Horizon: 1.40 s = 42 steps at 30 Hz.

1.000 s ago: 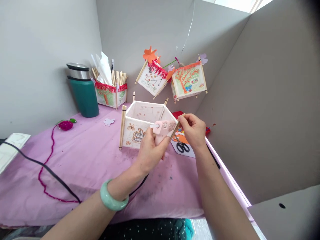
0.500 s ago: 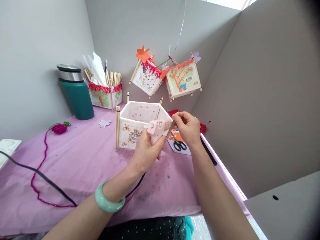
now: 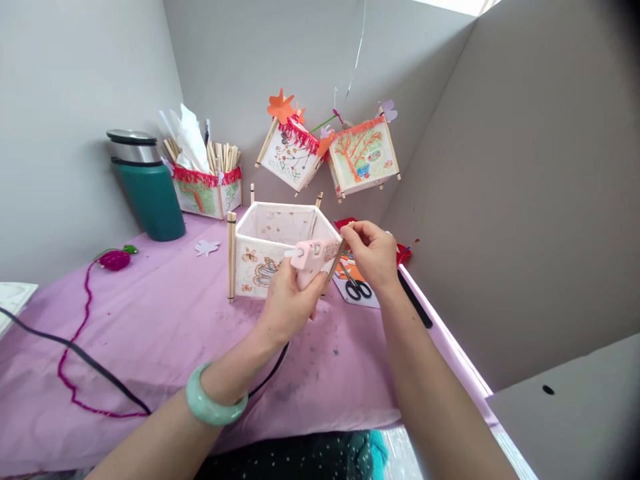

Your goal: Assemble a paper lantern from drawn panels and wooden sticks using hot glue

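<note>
A pale pink glue gun [image 3: 309, 261] is gripped in my left hand [image 3: 290, 300], with a white glue stick poking from its back end. Its front points right, at the near right corner of a white open-topped box [image 3: 250, 267] with drawn patterns and wooden sticks at its corners. My right hand [image 3: 371, 250] pinches the top of a wooden stick [image 3: 334, 263] at that corner. The glue gun's nozzle is hard to make out there. Beyond my right wrist, black-handled scissors [image 3: 358, 289] lie on paper scraps.
At the back left stand a teal tumbler [image 3: 150, 200] and a decorated box of sticks [image 3: 205, 199]. Two decorated boxes hang ahead, a left one [image 3: 290, 157] and a right one [image 3: 364, 157]. Magenta yarn [image 3: 115, 260] and a black cord [image 3: 95, 360] cross the pink cloth [image 3: 165, 320].
The whole view has shifted slightly, so things sit a little further left. Both hands keep their hold on the glue gun and the stick at the same corner.
</note>
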### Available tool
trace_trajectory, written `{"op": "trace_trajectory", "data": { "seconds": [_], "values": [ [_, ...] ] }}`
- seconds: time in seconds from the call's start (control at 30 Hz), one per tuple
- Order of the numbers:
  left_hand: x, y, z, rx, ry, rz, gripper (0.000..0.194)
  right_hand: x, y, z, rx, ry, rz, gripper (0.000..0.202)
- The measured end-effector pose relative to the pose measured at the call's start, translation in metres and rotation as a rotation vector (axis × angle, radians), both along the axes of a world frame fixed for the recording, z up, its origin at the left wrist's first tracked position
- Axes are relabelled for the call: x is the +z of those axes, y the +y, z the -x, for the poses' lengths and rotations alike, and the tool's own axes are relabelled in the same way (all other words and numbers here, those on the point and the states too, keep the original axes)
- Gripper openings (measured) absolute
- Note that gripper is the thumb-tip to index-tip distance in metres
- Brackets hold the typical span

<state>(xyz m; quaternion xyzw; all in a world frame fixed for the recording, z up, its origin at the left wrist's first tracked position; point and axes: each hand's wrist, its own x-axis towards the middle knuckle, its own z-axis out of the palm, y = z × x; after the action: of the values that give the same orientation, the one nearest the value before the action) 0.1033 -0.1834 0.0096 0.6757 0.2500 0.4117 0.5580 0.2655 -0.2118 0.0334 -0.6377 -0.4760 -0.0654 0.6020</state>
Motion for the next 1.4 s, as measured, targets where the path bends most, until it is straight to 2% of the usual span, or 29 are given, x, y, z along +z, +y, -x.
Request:
{"op": "trace_trajectory", "data": {
  "seconds": [0.4,0.57,1.0,1.23,1.4],
  "values": [
    [0.003,0.004,0.011,-0.034,0.041,-0.034,0.025,-0.001,0.001,-0.001,0.010,-0.036,-0.007,0.023],
    [0.004,0.004,0.010,-0.061,0.032,-0.024,0.020,-0.001,0.001,-0.002,0.011,-0.025,-0.004,0.023],
    [-0.001,0.005,0.005,-0.029,0.040,-0.017,0.014,-0.001,0.001,-0.001,0.007,-0.020,-0.001,0.023],
    [-0.002,0.003,0.007,0.035,0.072,-0.078,0.017,0.000,0.000,0.000,0.003,-0.014,0.013,0.023],
    [0.001,-0.001,0.006,0.135,0.100,-0.163,0.019,0.000,0.000,-0.001,0.006,-0.016,0.017,0.023]
  ]
}}
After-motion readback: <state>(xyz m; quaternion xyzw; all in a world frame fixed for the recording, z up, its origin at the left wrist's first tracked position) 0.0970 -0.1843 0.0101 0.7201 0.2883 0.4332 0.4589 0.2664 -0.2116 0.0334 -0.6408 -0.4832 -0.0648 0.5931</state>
